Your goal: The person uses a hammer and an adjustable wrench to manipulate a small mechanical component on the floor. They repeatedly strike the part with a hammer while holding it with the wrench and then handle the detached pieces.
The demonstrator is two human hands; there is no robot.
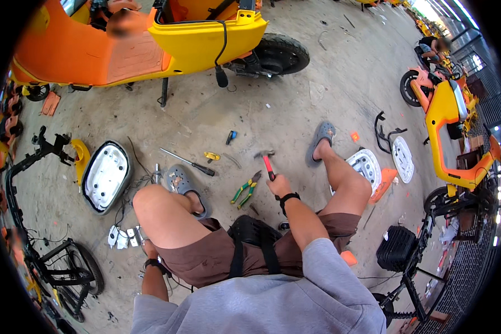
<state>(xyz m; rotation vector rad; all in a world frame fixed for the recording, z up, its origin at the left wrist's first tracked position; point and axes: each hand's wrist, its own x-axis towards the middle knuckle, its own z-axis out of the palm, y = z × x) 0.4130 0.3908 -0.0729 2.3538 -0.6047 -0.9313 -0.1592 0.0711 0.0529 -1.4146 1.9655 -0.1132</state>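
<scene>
Hammer [268,163] — jutting from right fingers [274,182]; grasp partly unclear.

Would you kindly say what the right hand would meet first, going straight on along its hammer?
Beyond its hammer, the right hand would probably meet the black rear wheel of the yellow scooter first, though depth and height are unclear.

The grey concrete floor [284,106] carries a screwdriver [187,162], green-and-yellow pliers [252,183], a small yellow piece [211,156], a blue-and-black object [231,137], a white-lined shell [104,179] at left and a white oval panel [403,160] at right.
</scene>
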